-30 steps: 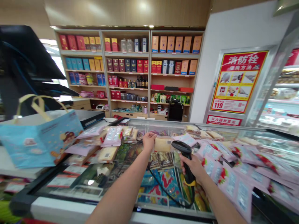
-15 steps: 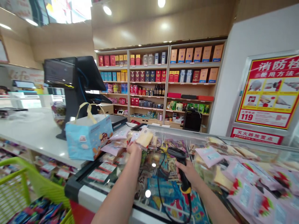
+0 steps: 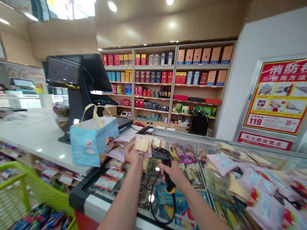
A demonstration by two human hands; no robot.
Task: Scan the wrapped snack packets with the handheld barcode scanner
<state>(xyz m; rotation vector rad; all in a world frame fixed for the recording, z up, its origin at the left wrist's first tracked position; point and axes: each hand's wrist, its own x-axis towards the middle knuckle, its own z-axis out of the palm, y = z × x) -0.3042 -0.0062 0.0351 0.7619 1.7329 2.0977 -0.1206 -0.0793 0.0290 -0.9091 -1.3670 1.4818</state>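
Left hand: pinching the near left edge of a wrapped bread packet, fingertips partly hidden.
Bread packet: lifted at the left-hand grip, label side up, just left of the scanner head.
Right hand: wrapped closed round the handle of a black barcode scanner.
Scanner cable: looping below the right-hand grip.
Blue shopping bag: standing left of the left-hand grip.
Strawberry-printed packets: heaped right of the right-hand grip.
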